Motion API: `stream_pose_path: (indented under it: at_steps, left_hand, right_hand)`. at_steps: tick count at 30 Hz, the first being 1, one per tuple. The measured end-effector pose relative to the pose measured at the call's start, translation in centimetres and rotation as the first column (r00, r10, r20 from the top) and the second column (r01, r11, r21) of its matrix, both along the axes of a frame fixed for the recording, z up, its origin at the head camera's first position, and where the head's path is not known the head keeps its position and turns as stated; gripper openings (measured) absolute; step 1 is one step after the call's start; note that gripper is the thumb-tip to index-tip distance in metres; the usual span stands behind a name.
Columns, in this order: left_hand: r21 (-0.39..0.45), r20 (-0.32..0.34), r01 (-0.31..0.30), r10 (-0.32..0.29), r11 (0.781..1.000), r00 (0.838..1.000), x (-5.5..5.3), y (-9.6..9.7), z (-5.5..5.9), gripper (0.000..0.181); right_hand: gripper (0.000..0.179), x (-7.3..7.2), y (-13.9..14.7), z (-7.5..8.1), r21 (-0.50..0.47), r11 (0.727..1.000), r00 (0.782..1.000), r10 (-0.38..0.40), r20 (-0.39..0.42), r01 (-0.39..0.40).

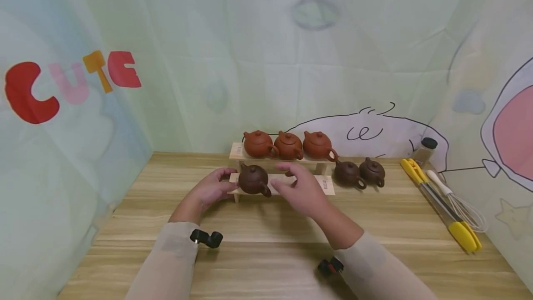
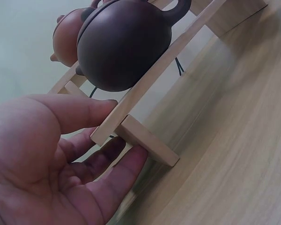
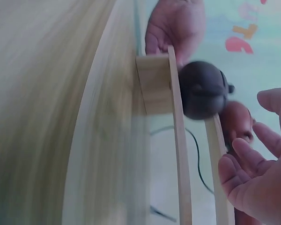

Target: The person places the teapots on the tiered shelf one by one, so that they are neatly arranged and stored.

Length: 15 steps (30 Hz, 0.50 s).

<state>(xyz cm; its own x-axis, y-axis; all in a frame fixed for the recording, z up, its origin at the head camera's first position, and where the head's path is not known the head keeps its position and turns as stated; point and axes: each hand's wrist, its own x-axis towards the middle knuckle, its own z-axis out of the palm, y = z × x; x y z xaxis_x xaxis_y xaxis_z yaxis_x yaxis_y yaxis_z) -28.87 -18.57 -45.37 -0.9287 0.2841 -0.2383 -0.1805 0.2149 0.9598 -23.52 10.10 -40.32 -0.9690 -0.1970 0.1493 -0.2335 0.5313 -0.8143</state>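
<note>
A two-step wooden display stand stands at the back of the table. On the left end of its lower step sits a dark brown teapot, its handle toward the front right. My left hand grips that end of the step; in the left wrist view the thumb lies on the plank and the fingers reach beneath it, by the leg. Just right of the teapot, my right hand hovers over the lower step with loosely bent fingers, holding nothing. The right wrist view shows it apart from the dark teapot.
Three reddish-brown teapots line the upper step. Two more dark teapots, one nearer the stand and another, sit right of it. Farther right are yellow-tipped tongs, a whisk and a black-lidded jar. Printed cloth walls surround the table.
</note>
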Motion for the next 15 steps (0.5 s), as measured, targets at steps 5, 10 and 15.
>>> stream_pose_path:
  at_steps: [5,10,15]
  left_hand:
    - [0.003,-0.009,-0.005,0.005,1.000,1.000,0.0,-0.2,0.0,0.058]
    - [0.001,-0.008,-0.001,0.001,1.000,1.000,0.0,-0.1,-0.1,0.060]
    - [0.004,-0.011,-0.005,0.005,1.000,1.000,-0.1,0.0,-0.2,0.060]
  right_hand:
    - [0.041,0.8,3.2,-0.1,-0.003,0.999,0.999,-0.051,-0.002,0.051]
    - [0.039,1.9,6.7,-0.3,0.011,0.996,0.995,-0.090,-0.043,0.090]
    - [0.039,2.6,10.3,-0.2,0.052,0.990,0.988,-0.126,-0.086,0.131]
